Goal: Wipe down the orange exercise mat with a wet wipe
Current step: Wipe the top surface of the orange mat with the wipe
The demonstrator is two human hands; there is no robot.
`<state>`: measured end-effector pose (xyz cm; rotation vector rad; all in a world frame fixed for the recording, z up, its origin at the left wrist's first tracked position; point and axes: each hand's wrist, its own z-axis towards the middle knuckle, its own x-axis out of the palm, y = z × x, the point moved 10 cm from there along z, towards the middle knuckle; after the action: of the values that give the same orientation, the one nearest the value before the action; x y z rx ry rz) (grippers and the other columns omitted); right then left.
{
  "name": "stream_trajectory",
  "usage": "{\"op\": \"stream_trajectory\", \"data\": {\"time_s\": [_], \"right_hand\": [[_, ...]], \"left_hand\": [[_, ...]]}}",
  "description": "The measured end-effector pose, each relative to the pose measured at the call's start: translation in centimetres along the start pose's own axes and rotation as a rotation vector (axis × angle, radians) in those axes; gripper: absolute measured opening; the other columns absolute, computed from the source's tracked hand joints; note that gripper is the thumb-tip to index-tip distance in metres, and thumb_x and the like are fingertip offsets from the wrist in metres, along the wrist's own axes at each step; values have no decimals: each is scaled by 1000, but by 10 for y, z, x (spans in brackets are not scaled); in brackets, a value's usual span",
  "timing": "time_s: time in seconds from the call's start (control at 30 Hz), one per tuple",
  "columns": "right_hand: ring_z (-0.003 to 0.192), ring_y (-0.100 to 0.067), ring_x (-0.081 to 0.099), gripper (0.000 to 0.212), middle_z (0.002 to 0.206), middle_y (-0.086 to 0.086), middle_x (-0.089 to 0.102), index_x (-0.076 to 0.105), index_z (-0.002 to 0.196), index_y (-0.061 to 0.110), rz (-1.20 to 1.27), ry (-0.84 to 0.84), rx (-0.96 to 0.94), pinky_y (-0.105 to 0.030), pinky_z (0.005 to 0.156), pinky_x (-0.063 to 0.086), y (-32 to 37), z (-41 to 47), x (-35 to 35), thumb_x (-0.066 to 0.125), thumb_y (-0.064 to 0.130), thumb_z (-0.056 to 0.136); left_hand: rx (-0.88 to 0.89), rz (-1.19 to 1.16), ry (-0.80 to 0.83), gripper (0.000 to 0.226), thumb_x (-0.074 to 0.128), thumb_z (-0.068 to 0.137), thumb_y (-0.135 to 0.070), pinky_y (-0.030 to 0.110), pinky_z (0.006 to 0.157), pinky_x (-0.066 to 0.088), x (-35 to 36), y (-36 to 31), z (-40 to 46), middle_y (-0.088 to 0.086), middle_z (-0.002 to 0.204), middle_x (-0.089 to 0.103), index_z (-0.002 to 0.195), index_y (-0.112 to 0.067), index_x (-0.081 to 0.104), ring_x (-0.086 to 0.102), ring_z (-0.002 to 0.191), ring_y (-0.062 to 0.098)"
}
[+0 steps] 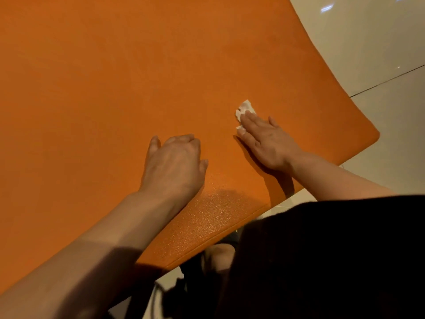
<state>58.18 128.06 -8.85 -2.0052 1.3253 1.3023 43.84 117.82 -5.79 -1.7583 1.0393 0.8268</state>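
The orange exercise mat (115, 88) fills most of the view, lying flat on a pale floor. My right hand (266, 141) lies flat on the mat near its right end, straight fingers pressing a small white wet wipe (245, 109) that sticks out beyond the fingertips. My left hand (174, 162) rests on the mat to the left of it, knuckles up, fingers curled under, holding nothing that I can see.
Glossy pale floor tiles (379, 54) lie past the mat's right edge. The mat's rounded corner (374, 134) is just right of my right hand. Dark clothing (322, 261) covers the lower right, over the mat's near edge.
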Motion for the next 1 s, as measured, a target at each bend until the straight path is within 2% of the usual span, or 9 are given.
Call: {"op": "stream_trajectory", "data": {"time_s": [0.07,0.23,0.43,0.6,0.67,0.8,0.87,0.93,1.0], "right_hand": [[149,-10,0,60,163,-2,3,9,156,18,16,-11,32,-30,119,-9,4,-4,3,18,47,104],[149,-7,2,68,162,2,8,15,155,18,77,-33,-290,-29,120,-9,73,-51,19,15,55,98],[149,-8,0,59,163,1,5,11,155,19,63,-104,33,-30,119,-12,0,-54,13,19,46,103],[149,-12,4,73,162,-1,10,16,154,15,89,-114,-222,-26,115,-15,67,-89,21,11,57,94],[148,-8,5,77,162,2,11,16,154,18,62,-129,-240,-25,115,-16,57,-98,23,3,56,88],[148,-9,11,76,161,0,18,22,154,18,94,-337,36,-25,114,-14,-3,-109,15,5,58,91],[148,-12,11,73,161,-1,18,23,153,16,140,-328,85,-25,113,-16,-3,-109,25,10,56,94],[149,-16,13,73,160,-4,20,26,153,13,109,-268,-50,-41,119,-12,19,-106,43,9,58,97],[149,-18,13,75,161,-5,19,25,153,15,-31,-206,-193,-54,120,9,33,-107,61,1,60,98]], "left_hand": [[9,-2,-9,47,46,98,-40,50,117,13,0,-4,-3,-2,153,34,139,-18,45,31,140,18],[14,-8,-19,52,45,98,-41,46,117,10,4,-7,-10,-3,155,30,145,-19,38,27,142,17],[60,-29,-20,55,47,97,-39,41,118,11,8,-18,-22,-3,156,28,147,-18,35,24,143,17],[89,-48,-51,55,49,96,-38,39,118,12,11,-25,-31,-3,156,30,147,-19,36,24,144,16],[89,-51,-60,55,50,96,-38,39,118,10,11,-28,-35,-4,155,30,147,-20,37,24,143,16],[121,-39,-35,55,49,97,-41,42,118,7,13,-39,-40,-5,156,28,147,-20,37,22,144,16],[134,-26,-32,55,48,98,-42,42,118,7,14,-44,-42,-5,156,28,147,-21,37,21,144,16],[145,-27,-64,54,51,96,-40,42,118,7,13,-49,-44,-5,155,32,146,-21,40,24,143,16],[153,-31,-97,53,53,95,-37,42,118,7,12,-54,-46,-4,153,36,144,-21,42,26,143,16]]}}
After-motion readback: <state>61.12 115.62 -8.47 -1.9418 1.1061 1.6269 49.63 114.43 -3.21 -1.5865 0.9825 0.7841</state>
